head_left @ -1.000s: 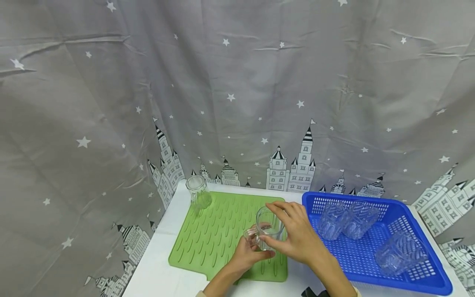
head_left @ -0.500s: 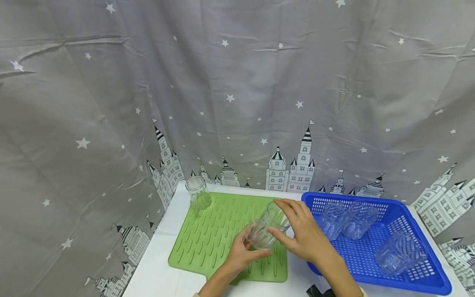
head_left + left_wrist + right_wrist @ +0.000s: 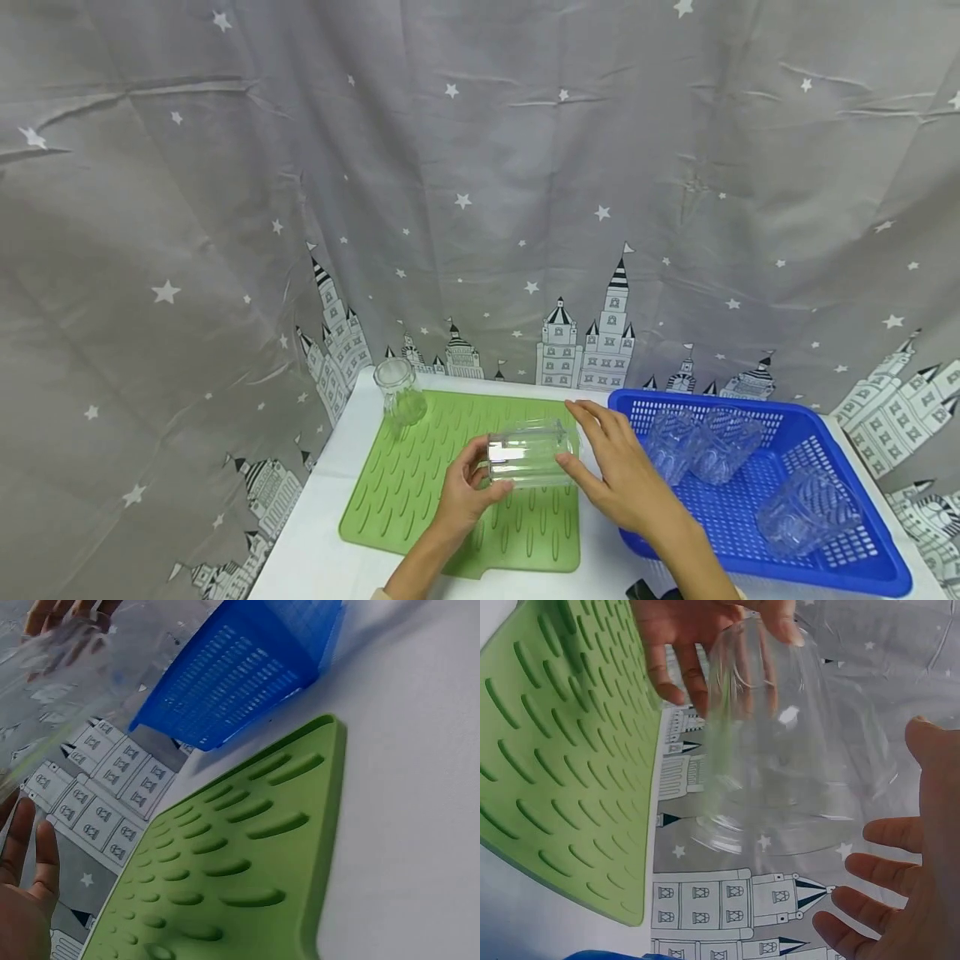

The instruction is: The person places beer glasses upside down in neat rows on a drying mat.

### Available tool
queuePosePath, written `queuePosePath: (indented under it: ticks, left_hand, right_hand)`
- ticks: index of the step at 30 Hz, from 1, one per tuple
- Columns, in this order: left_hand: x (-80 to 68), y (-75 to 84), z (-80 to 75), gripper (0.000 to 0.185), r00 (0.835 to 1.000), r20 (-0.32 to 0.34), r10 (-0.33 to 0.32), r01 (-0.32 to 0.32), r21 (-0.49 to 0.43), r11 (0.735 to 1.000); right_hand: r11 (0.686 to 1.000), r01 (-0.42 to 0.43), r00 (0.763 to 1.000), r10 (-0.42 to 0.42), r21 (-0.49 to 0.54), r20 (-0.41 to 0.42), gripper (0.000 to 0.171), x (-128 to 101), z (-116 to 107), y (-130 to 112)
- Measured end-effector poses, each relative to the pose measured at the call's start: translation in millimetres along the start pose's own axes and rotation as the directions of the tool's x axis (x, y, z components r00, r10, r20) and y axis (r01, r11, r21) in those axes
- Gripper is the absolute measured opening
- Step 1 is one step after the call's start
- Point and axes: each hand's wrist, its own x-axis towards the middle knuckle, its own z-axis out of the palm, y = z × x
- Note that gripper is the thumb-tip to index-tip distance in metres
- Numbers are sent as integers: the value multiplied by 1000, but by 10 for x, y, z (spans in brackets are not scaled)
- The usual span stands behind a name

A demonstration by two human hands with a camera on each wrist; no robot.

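Note:
A clear drinking glass [image 3: 527, 454] lies on its side in the air just above the green ribbed mat [image 3: 420, 475]. My left hand [image 3: 483, 473] grips its base end, fingers curled round it. My right hand [image 3: 588, 446] is at the mouth end with fingers straight and spread, the thumb close under the rim. In the right wrist view the glass [image 3: 780, 750] fills the middle. The left hand [image 3: 697, 630] holds its far end and the right hand [image 3: 900, 885] is splayed beside it. The left wrist view shows the glass [image 3: 67, 682] blurred above the mat [image 3: 225, 877].
A second clear glass [image 3: 400, 392] stands on the mat's back left corner. The blue plastic basket [image 3: 862, 558] on the right holds three ribbed glasses lying on their sides. A white table [image 3: 315, 550] carries everything. A grey star curtain hangs close behind.
The glass has gone from upright through a tilt to lying sideways and has risen off the mat. My right hand's fingers have straightened away from it; the left hand keeps its hold.

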Motion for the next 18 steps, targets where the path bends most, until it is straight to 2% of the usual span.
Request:
queuePosePath:
  ticks: [6, 12, 18]
  left_hand:
    - [20, 40, -64, 68, 998, -36, 47, -45, 50, 998]
    - [23, 49, -90, 70, 998, -57, 22, -18, 75, 997]
    - [23, 37, -107, 69, 999, -49, 12, -7, 92, 996]
  right_hand:
    - [1000, -1, 1000, 1, 8, -3, 65, -8, 12, 4]
    - [1000, -14, 1000, 14, 4, 5, 65, -9, 5, 3]
    - [999, -29, 999, 29, 15, 21, 65, -20, 6, 16]
